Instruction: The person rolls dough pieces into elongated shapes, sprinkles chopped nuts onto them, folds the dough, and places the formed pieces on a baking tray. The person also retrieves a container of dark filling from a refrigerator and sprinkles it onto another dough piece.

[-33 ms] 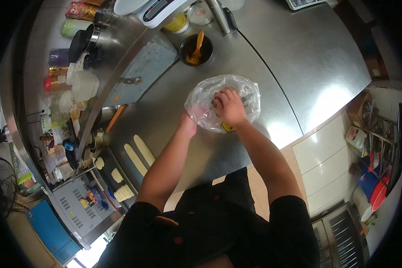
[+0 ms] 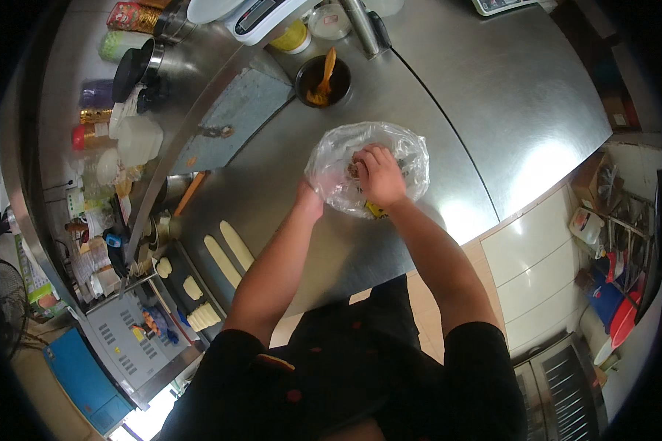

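The right hand (image 2: pixel 382 178) grasps a brown clump (image 2: pixel 354 170) inside a clear plastic bag (image 2: pixel 337 147); the left hand (image 2: pixel 315 198) touches the bag's left edge, its grip unclear. Beyond both hands sits a dark bowl (image 2: pixel 309 76).

1. Left hand (image 2: pixel 311 198), right hand (image 2: pixel 381 176): 2 total
2. Clear plastic bag (image 2: pixel 335 156): 1
3. Dark bowl (image 2: pixel 303 79): 1
4. Orange utensil (image 2: pixel 329 66): 1
5. Long dough strips (image 2: pixel 237 245): 2
6. Dark tray (image 2: pixel 178 273): 1
7. White display scales (image 2: pixel 256 25): 2
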`<state>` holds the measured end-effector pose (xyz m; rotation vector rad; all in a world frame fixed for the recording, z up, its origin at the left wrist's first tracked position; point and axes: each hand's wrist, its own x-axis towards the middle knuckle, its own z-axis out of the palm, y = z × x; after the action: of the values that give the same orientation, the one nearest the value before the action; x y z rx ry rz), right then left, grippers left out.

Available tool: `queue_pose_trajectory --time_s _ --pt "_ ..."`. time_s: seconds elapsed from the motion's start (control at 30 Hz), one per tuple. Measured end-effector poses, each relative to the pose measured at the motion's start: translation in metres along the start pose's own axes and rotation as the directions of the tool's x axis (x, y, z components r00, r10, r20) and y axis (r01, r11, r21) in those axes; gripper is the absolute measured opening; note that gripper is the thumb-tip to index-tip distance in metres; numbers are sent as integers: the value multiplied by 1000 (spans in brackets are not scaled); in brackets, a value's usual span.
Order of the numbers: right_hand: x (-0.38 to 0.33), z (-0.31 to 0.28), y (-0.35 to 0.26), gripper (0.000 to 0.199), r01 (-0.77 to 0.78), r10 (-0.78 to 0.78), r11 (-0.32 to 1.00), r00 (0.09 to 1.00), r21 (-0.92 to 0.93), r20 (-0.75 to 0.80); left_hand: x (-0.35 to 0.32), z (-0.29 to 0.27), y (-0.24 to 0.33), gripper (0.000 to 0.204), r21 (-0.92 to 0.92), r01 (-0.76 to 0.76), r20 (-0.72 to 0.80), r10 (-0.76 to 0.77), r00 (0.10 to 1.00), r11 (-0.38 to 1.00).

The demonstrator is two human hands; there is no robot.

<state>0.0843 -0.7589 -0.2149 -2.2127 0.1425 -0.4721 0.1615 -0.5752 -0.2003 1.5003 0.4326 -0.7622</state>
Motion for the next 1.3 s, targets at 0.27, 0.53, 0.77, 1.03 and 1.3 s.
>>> queue_pose_trajectory --time_s 0.27,0.53,0.77,1.03,1.3 --pt "-4 -4 4 38 -94 95 995 987 10 -132 15 35 23 34 9 55 123 -56 991 998" --pt "-13 -6 -1 42 -112 105 988 992 -108 -69 -24 60 31 21 -144 8 158 15 987 990" --pt "-14 -5 -4 36 -28 46 990 990 -138 132 -15 40 10 17 -86 -1 -108 -8 994 996" --pt "-29 9 16 45 377 -296 908 886 -182 356 -10 16 2 25 287 37 -337 65 939 957" --pt "-28 1 5 45 433 -302 880 827 -194 475 19 -26 -25 16 442 -18 -353 193 916 897"
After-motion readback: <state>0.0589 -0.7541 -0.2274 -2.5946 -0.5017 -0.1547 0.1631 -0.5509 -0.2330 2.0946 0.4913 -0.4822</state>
